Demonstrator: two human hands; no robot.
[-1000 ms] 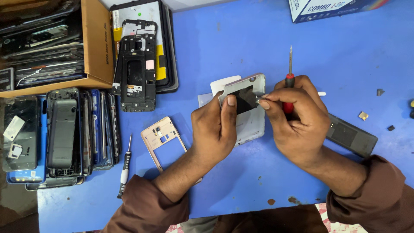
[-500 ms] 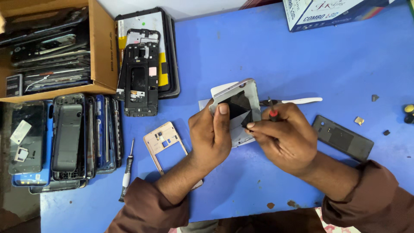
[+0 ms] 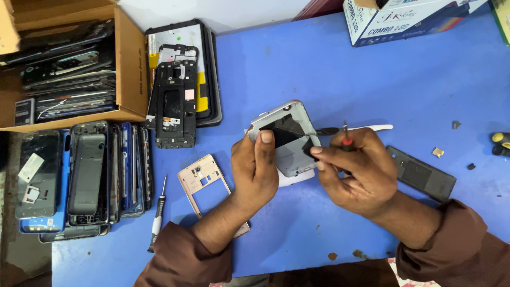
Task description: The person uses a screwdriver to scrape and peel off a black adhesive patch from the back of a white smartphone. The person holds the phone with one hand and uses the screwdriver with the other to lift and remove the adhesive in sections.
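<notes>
Opened phone shell (image 3: 289,141) tilted up off the blue tabletop (image 3: 329,69).
Left hand (image 3: 257,170) grip pinching its edge for steadiness; right hand (image 3: 356,170) grip closed around red-banded screwdriver (image 3: 345,139), fingertip on shell.

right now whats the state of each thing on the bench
left hand: gripping the phone shell
right hand: holding a screwdriver, fingertips on the shell
phone shell: opened, tilted, lifted off the table
cardboard box: open, full of phone parts
gold frame: flat, empty
spare screwdriver: lying unused
</notes>
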